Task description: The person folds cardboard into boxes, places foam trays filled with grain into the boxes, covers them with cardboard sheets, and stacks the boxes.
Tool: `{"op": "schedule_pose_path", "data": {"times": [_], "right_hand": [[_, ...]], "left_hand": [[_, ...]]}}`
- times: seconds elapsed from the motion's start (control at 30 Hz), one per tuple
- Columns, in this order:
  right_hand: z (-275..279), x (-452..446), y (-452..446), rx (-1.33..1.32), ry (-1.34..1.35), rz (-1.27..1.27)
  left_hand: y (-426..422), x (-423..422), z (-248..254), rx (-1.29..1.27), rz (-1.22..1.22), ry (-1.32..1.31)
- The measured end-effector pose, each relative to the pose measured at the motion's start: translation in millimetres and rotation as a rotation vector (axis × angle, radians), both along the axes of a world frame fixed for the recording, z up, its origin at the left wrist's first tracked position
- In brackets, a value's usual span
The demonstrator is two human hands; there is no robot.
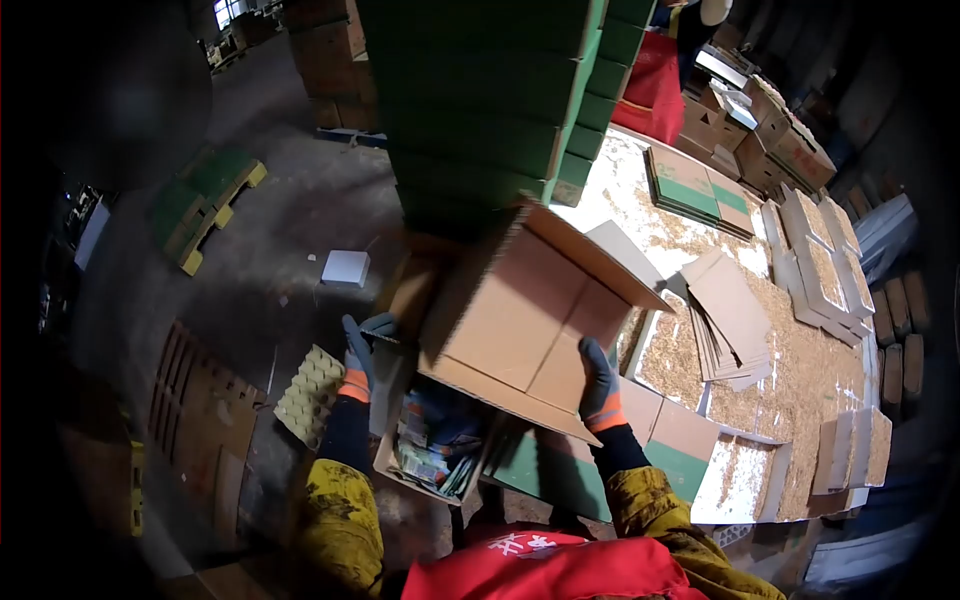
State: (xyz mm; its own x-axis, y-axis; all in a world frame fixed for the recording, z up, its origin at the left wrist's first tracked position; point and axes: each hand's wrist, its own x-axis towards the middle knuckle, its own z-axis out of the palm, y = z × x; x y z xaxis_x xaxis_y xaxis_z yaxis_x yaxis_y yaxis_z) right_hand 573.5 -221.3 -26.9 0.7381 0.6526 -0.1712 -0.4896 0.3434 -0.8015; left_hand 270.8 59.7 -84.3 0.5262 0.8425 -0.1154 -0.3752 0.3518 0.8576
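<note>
An open, empty cardboard box [530,310] is tilted toward me in front of my body, its flaps spread. My right hand [598,378], in a dark glove with an orange cuff, grips the box's right side near the front flap. My left hand [363,345], gloved the same way, is closed at the edge of the left flap [405,290]; part of its grip is in shadow. Below the box, a smaller open carton [435,460] holds colourful printed packets or papers. Flat green-and-brown cardboard [550,465] lies beside that carton.
A tall green stack of boxes [480,100] rises ahead. On the bright table [730,480] at right are sawdust-like material, loose cardboard sheets [725,315], flattened cartons [700,190] and white trays [825,260]. Left floor: egg tray [308,395], white block [345,268], pallet [205,205]. A person in red [655,90] stands behind.
</note>
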Motion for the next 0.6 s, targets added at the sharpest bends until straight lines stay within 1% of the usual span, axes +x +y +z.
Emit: {"op": "schedule_pose_path", "data": {"times": [0.07, 0.1, 0.17, 0.23, 0.27, 0.3, 0.37, 0.43, 0.5, 0.53, 0.57, 0.6], "right_hand": [[15, -9, 32, 0.033, -0.023, 0.055], [28, -12, 48, 0.009, 0.031, 0.136], [59, -30, 82, -0.073, -0.061, 0.159], [24, -33, 120, -0.110, -0.078, 0.122], [5, -32, 137, -0.127, 0.008, 0.060], [18, -38, 140, -0.236, -0.160, 0.090], [26, -45, 142, -0.210, -0.276, 0.049], [26, -36, 137, -0.262, -0.039, 0.146], [26, -12, 112, -0.386, -0.129, 0.343], [17, -3, 93, -0.398, -0.846, 0.259], [7, 0, 76, -0.399, -0.598, 0.279], [13, 0, 60, -0.396, -0.346, 0.265]], "left_hand": [[-10, 6, 7, 0.088, 0.220, 0.332], [-16, 10, 11, 0.135, 0.267, 0.400], [-21, 17, 15, 0.205, 0.315, 0.506], [-23, 25, 15, 0.267, 0.341, 0.600], [-23, 27, 15, 0.292, 0.358, 0.636], [-24, 29, 16, 0.316, 0.368, 0.674], [-22, 35, 13, 0.363, 0.367, 0.741], [-17, 38, 14, 0.404, 0.375, 0.782], [-14, 36, 13, 0.471, 0.395, 0.821], [-17, 39, 22, 0.533, 0.433, 0.832], [-26, 37, 33, 0.633, 0.519, 0.837], [-46, 37, 55, 0.753, 0.622, 0.840]]}}
